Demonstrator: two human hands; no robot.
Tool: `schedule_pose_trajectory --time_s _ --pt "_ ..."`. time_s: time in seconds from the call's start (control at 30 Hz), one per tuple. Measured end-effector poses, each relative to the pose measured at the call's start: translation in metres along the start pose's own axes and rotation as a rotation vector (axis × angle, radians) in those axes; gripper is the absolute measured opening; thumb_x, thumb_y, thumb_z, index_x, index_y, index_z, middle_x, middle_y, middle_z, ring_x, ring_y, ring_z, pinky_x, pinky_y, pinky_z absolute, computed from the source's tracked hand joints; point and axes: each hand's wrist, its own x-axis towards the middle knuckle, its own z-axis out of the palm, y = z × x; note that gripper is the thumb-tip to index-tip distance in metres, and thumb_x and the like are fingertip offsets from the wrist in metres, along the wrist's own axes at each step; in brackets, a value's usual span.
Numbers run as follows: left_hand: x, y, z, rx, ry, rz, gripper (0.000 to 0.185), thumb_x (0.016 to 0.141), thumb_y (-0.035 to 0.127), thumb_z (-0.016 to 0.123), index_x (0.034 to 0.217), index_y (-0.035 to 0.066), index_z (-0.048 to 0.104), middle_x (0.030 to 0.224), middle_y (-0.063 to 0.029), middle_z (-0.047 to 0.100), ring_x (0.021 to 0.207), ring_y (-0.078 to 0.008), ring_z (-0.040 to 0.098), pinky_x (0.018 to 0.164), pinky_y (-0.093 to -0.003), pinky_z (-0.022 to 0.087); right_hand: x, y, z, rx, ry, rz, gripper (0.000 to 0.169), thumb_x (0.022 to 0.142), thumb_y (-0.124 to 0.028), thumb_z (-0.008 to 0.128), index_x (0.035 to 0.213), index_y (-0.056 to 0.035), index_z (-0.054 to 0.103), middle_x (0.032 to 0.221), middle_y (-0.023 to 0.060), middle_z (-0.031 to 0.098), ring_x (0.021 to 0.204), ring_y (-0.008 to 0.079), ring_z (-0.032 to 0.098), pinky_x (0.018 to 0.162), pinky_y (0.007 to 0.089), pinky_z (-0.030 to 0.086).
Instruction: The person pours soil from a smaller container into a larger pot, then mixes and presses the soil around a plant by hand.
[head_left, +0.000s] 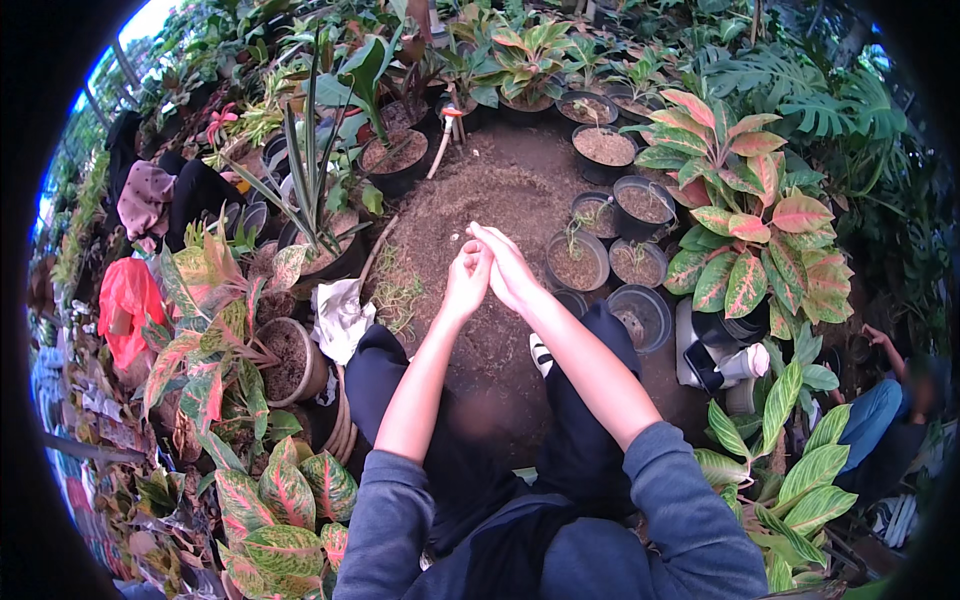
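Observation:
Before me, my left hand (466, 279) and my right hand (507, 264) touch each other above the bare soil (480, 191). The left fingers are bent against the right hand, whose fingers are straight and close together. Both palms are hidden, so anything between them is out of sight. To the right of my hands stand several black plastic pots with soil and small seedlings, among them a round pot (577, 261) and a smaller pot (637, 262). Uprooted green seedlings (397, 292) lie on the soil to the left.
A crumpled white bag (343, 319) and a potted aglaonema (289, 360) are at my left. A phone (703, 366) lies by a white cup (744, 363) on the right. Other people sit at far left (146, 199) and far right (874, 420). A pipe (442, 142) stands ahead.

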Motion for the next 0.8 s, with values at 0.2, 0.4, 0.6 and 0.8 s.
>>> schedule_pose_trajectory --time_s 0.2,0.4,0.6,0.8 --pt "0.002 0.008 0.008 0.396 0.229 0.053 0.025 0.089 0.016 0.049 0.094 -0.007 0.059 0.074 -0.0217 0.064 0.073 -0.0269 0.066 0.062 -0.035 0.049 0.002 -0.002 0.005 -0.216 0.099 -0.077 0.048 0.087 -0.047 0.049 0.114 -0.0079 0.043 0.099 0.0049 0.047 0.088 0.0107 0.049 0.08 0.0277 0.038" --pt "0.006 0.026 0.005 0.442 0.244 0.012 0.022 0.087 0.013 0.052 0.092 -0.006 0.062 0.069 -0.0172 0.065 0.066 -0.02 0.066 0.059 -0.0313 0.049 0.005 -0.007 0.007 -0.464 0.208 -0.186 0.073 0.081 -0.058 0.05 0.128 -0.004 0.033 0.137 0.0239 0.012 0.121 0.0309 0.035 0.099 0.0384 0.03" --pt "0.018 0.021 0.005 0.387 0.359 0.034 0.019 0.083 0.014 0.06 0.085 -0.005 0.063 0.067 -0.0134 0.065 0.059 -0.0111 0.061 0.055 -0.0272 0.047 -0.002 -0.008 0.008 -0.926 0.242 -0.39 0.076 0.08 -0.06 0.047 0.133 -0.0081 0.028 0.141 0.0317 -0.009 0.132 0.037 0.019 0.104 0.0559 -0.001" --pt "0.039 -0.004 -0.031 -0.293 0.365 -0.084 0.029 0.092 0.021 0.05 0.099 -0.006 0.058 0.089 -0.0164 0.064 0.075 -0.0182 0.064 0.067 -0.0287 0.053 -0.022 -0.017 0.019 -1.679 0.017 -0.724 0.079 0.078 -0.06 0.047 0.138 -0.0119 0.026 0.147 0.0164 -0.001 0.135 0.0342 0.011 0.103 0.0606 -0.004"
